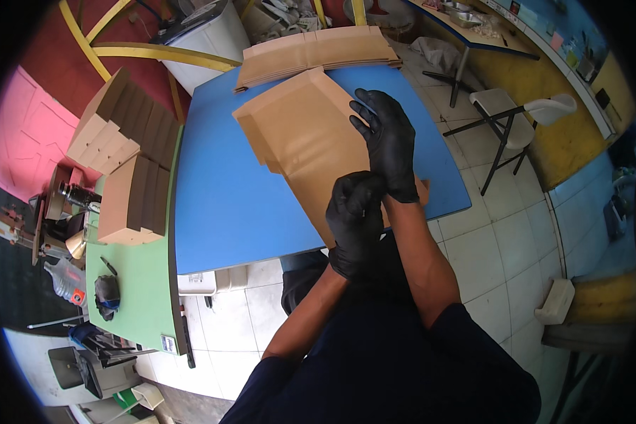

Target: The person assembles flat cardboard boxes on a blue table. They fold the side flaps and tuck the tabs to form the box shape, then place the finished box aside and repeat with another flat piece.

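Note:
Both hands wear black gloves and meet over the blue table. My left hand (pixel 357 215) is closed at the right wrist, its fingers gripping the cuff of the right glove (pixel 401 189). My right hand (pixel 385 134) is raised, with its fingers apart and nothing held. Beneath them lies a brown cardboard box (pixel 297 134), partly folded, with its far and left sides standing up. My hands and forearms hide its right side and near end.
Flat cardboard blanks (pixel 314 56) are stacked at the far edge of the blue table (pixel 219 184). Folded boxes (pixel 131 198) stand on the green table (pixel 134 275) at left, near a dark pouch (pixel 107 295). A folding chair (pixel 509 120) stands to the right.

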{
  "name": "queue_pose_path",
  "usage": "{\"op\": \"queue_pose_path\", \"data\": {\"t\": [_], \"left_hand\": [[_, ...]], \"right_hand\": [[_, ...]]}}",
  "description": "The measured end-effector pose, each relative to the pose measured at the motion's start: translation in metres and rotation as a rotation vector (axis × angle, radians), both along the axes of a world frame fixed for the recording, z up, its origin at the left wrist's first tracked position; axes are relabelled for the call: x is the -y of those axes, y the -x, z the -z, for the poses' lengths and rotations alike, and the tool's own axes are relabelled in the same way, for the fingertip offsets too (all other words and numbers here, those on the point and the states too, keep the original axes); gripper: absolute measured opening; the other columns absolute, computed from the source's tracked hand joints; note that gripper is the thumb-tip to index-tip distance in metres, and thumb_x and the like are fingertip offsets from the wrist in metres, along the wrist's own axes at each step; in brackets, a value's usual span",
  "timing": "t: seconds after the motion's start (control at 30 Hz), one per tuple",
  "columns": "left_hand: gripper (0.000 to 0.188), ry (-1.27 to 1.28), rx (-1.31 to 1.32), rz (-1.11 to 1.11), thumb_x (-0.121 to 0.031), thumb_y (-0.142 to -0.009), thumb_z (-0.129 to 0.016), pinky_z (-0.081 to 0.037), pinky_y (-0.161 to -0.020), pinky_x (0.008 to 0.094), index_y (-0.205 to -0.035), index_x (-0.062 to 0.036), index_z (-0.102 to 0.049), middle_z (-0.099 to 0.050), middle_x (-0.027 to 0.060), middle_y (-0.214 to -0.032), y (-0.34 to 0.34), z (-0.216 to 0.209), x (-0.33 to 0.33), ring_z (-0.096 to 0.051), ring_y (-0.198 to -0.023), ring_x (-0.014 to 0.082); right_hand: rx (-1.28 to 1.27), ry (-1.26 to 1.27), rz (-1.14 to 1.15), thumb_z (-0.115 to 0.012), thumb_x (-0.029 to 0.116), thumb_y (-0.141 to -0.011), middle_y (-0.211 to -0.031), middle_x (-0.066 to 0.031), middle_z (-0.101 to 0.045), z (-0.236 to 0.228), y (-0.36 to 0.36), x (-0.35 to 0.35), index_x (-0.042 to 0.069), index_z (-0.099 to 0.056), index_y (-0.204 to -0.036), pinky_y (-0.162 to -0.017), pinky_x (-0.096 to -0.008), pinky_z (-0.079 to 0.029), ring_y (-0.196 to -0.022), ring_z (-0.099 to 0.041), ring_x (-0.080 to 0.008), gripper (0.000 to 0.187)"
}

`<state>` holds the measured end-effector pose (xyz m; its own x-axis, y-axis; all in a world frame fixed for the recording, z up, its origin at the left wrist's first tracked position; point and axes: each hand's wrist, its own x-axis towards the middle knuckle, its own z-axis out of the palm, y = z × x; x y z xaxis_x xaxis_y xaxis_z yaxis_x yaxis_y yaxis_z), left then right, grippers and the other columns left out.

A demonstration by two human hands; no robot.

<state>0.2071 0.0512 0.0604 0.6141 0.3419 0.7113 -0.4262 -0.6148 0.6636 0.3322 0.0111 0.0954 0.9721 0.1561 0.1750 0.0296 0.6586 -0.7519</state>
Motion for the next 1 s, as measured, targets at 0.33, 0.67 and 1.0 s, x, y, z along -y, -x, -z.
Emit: {"op": "queue_pose_path", "data": {"t": [0.33,0.67,1.0], "left_hand": [[0.026,-0.067,0.027,-0.030,0.010,-0.076,-0.075,-0.053,-0.078,0.0358,-0.098,-0.0031,-0.067,-0.067,0.0107,-0.091,-0.004,-0.007,0.003,-0.066,-0.085,0.0294],[0.020,-0.381,-0.229,0.493,-0.001,-0.075,-0.068,-0.052,-0.071,0.0458,-0.095,-0.0019,-0.065,-0.065,0.0158,-0.084,0.044,-0.008,0.020,-0.068,-0.082,0.0362],[0.017,0.554,-0.102,0.261,-0.004,-0.097,-0.069,-0.052,-0.081,0.0300,-0.112,0.0008,-0.075,-0.075,0.0075,-0.102,0.010,-0.067,-0.045,-0.065,-0.087,0.0132]], "right_hand": [[-0.135,-0.056,-0.008,-0.052,0.048,-0.105,-0.158,-0.0168,-0.042,0.007,-0.001,-0.002,0.009,-0.043,-0.150,-0.114,-0.0542,-0.038,-0.141,-0.047,-0.0364,0.061],[0.163,-0.554,-0.770,-0.032,0.092,-0.088,-0.172,-0.0208,-0.012,-0.013,0.008,0.010,0.015,-0.014,-0.167,-0.118,-0.0709,-0.022,-0.154,-0.017,-0.0522,0.111],[0.313,-0.277,-0.635,-0.028,0.099,-0.078,-0.173,-0.0199,-0.009,-0.026,0.033,0.023,0.014,-0.010,-0.168,-0.124,-0.0597,-0.019,-0.157,-0.013,-0.0445,0.125]]}}
